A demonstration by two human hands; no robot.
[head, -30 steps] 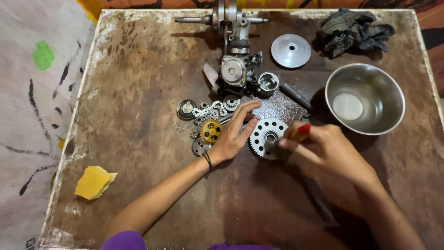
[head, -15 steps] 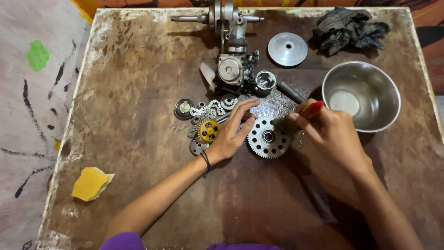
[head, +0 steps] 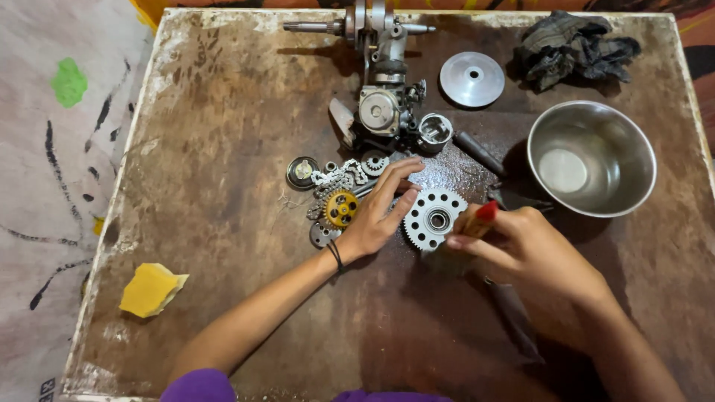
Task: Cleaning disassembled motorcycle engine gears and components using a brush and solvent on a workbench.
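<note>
Your left hand [head: 376,216] lies flat on the stained brown metal bench [head: 223,149], fingers spread and clamped on nothing, their tips beside the round silver gear with a ring of holes [head: 434,219], which sits flat near the middle of the bench. Your right hand [head: 532,249] has its fingers pinched together on a small red-ended tool [head: 482,216], whose working end meets the gear's right edge; whether it is a brush you cannot tell. By the look of it, the work on this gear is under way, not finished. A cluster of small gears, a chain and a yellow sprocket [head: 341,207] lies under your left palm, seemingly not yet handled. The steel bowl [head: 592,158] to the right holds no parts, and the crankshaft assembly [head: 380,45] lies at the far edge.
</note>
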